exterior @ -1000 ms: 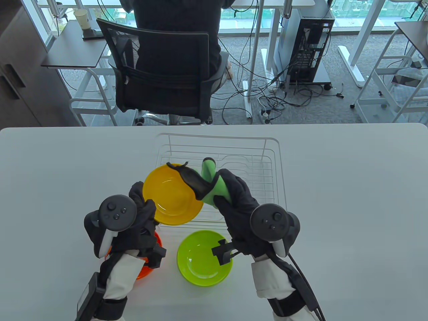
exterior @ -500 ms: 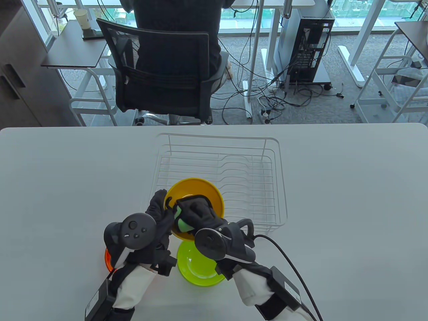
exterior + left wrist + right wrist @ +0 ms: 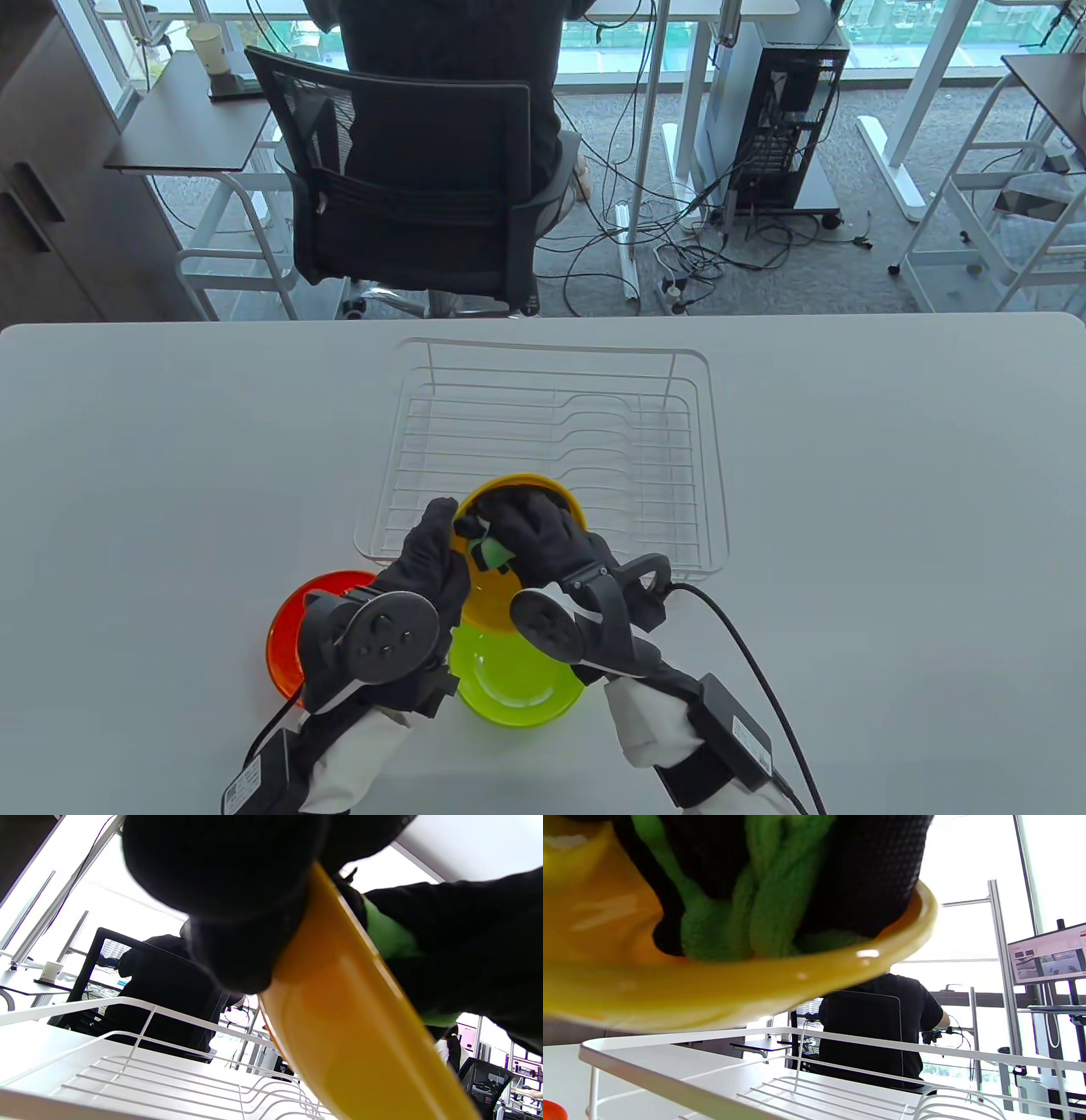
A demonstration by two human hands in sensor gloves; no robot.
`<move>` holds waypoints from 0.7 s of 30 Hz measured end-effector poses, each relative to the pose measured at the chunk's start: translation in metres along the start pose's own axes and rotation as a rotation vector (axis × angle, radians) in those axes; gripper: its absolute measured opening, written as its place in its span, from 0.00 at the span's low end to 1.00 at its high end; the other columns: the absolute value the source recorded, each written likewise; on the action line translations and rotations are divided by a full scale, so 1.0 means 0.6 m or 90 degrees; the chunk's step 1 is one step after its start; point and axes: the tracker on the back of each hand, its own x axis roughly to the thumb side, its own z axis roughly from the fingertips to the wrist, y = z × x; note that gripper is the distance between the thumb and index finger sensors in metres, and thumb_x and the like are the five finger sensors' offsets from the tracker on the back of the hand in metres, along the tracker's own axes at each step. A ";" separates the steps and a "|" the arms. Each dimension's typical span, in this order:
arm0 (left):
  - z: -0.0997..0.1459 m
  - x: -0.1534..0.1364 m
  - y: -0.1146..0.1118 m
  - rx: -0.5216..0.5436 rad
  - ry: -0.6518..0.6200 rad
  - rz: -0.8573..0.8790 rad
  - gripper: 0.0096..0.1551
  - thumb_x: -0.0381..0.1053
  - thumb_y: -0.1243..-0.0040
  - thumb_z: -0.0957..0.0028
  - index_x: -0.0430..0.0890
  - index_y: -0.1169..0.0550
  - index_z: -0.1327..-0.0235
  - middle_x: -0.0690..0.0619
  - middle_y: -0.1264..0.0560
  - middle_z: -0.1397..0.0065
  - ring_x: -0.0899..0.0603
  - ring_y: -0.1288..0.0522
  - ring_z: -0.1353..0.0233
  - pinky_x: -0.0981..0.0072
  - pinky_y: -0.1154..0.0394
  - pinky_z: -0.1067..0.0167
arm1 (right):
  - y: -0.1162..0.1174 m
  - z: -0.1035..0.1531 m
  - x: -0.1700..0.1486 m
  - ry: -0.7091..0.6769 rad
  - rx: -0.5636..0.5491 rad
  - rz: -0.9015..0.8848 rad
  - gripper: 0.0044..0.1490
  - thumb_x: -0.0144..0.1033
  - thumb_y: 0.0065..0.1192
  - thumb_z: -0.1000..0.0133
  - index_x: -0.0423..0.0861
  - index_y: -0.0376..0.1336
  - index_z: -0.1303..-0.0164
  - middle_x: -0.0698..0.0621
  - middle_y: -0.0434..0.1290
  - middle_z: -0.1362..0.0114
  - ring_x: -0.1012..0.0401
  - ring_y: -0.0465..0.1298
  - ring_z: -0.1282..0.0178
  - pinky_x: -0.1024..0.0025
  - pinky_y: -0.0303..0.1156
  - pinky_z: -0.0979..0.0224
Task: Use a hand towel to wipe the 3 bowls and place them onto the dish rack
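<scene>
while gripped, yellow bowl (image 3: 488,594) between hands

1. This is an open-plan office used as a recording space; the hands (image 3: 475,552) work at a plain white bench (image 3: 891,509).
2. Straight ahead of the hands, past the bench's far edge, a person (image 3: 450,51) sits with their back turned in a black mesh office chair (image 3: 407,187) on castors.
3. Ahead and to the right, a desktop computer tower (image 3: 785,110) stands on grey carpet, with loose cables (image 3: 679,246) tangled beside it.
4. White height-adjustable desk legs (image 3: 899,127) stand farther right.
5. Ahead and to the left, a paper cup (image 3: 206,47) sits on a side desk.
6. Floor-to-ceiling windows run along the back, and the right wrist view shows a monitor (image 3: 1048,952) on a stand.
</scene>
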 end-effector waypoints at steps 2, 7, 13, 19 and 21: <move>0.002 0.001 0.000 0.017 -0.004 -0.017 0.33 0.37 0.38 0.45 0.24 0.33 0.30 0.23 0.21 0.43 0.42 0.10 0.71 0.74 0.12 0.78 | -0.001 -0.001 0.003 0.012 0.011 0.026 0.34 0.41 0.72 0.54 0.55 0.67 0.35 0.44 0.75 0.35 0.59 0.84 0.49 0.70 0.83 0.52; 0.003 -0.002 0.005 0.044 -0.003 -0.050 0.33 0.37 0.38 0.45 0.25 0.33 0.30 0.24 0.20 0.43 0.41 0.10 0.71 0.73 0.12 0.78 | 0.000 -0.005 0.010 0.039 0.098 -0.024 0.34 0.41 0.73 0.54 0.52 0.68 0.35 0.43 0.76 0.37 0.59 0.84 0.51 0.69 0.82 0.54; 0.004 -0.004 0.009 0.055 -0.006 -0.058 0.32 0.37 0.39 0.44 0.26 0.33 0.29 0.24 0.21 0.42 0.40 0.10 0.70 0.72 0.12 0.77 | -0.001 -0.010 0.020 0.039 0.192 -0.154 0.34 0.41 0.73 0.54 0.53 0.68 0.35 0.43 0.76 0.36 0.57 0.83 0.51 0.68 0.82 0.53; 0.005 0.005 0.003 0.037 -0.019 -0.055 0.33 0.37 0.40 0.44 0.25 0.34 0.29 0.24 0.21 0.42 0.41 0.10 0.70 0.73 0.12 0.77 | -0.001 -0.008 0.014 0.045 0.134 -0.173 0.34 0.41 0.73 0.54 0.55 0.68 0.35 0.44 0.76 0.34 0.56 0.84 0.49 0.68 0.83 0.51; 0.004 0.005 -0.001 0.020 -0.023 -0.053 0.32 0.37 0.40 0.43 0.25 0.34 0.29 0.23 0.22 0.41 0.41 0.10 0.70 0.72 0.12 0.76 | 0.002 -0.008 0.009 0.050 0.119 -0.162 0.33 0.41 0.73 0.54 0.57 0.68 0.35 0.44 0.75 0.33 0.56 0.85 0.48 0.69 0.84 0.50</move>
